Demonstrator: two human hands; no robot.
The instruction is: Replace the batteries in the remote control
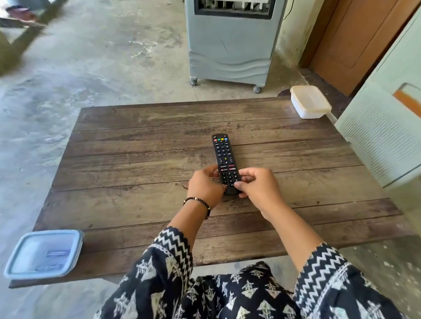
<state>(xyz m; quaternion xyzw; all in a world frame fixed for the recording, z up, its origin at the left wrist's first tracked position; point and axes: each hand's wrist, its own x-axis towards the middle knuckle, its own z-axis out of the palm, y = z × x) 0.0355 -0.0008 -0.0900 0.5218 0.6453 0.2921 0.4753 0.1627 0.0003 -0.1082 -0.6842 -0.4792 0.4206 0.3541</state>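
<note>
The remote control [224, 158] lies face up, buttons showing, near the middle of the wooden table [135, 149]. Both hands hold its near end: the left hand [204, 189] curls its fingers on the left edge, and the right hand [258, 186] pinches the right edge with thumb and fingers. The task seems to be at its very first step, picking the remote up. The battery cover is not visible, so it is probably underneath; the next move calls for lifting and turning the remote over. No batteries are visible.
</note>
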